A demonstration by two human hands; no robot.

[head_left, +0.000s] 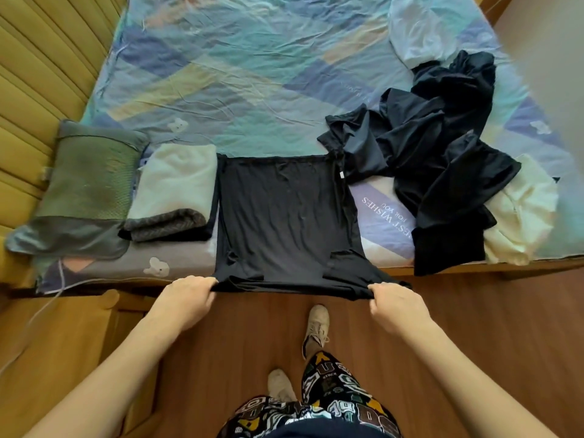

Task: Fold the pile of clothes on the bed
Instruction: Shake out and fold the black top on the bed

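— wooden floor (474,327) in front, and what fills the rest?

— the bed (240,74), covered in a wrinkled blue, teal and yellow patterned sheet, with a ribbed yellow headboard (38,64) along its left side.

— where's the pile?

— on the right part of the bed: a heap of dark clothes (436,147), crumpled and overlapping, with one piece hanging over the near edge. a cream garment (521,216) lies under its right side, and a pale blue bundle (420,33) sits behind it.

— and the piece being worked on?

— a black t-shirt (284,216) spread flat in the middle of the near edge, its closest edge lifted off the mattress over the floor.

— how are the hands?

— the left hand (189,298) has its fingers curled round the shirt's near left corner; the right hand (395,303) grips the near right corner the same way.

— anything crowding it?

— a drawstring from the dark heap touches the shirt's far right corner. on the left, a folded stack (173,191), cream on top of grey and black, lies just beside the shirt. past that is a green pillow (85,184). a white cable (47,308) trails off the bed's left corner.
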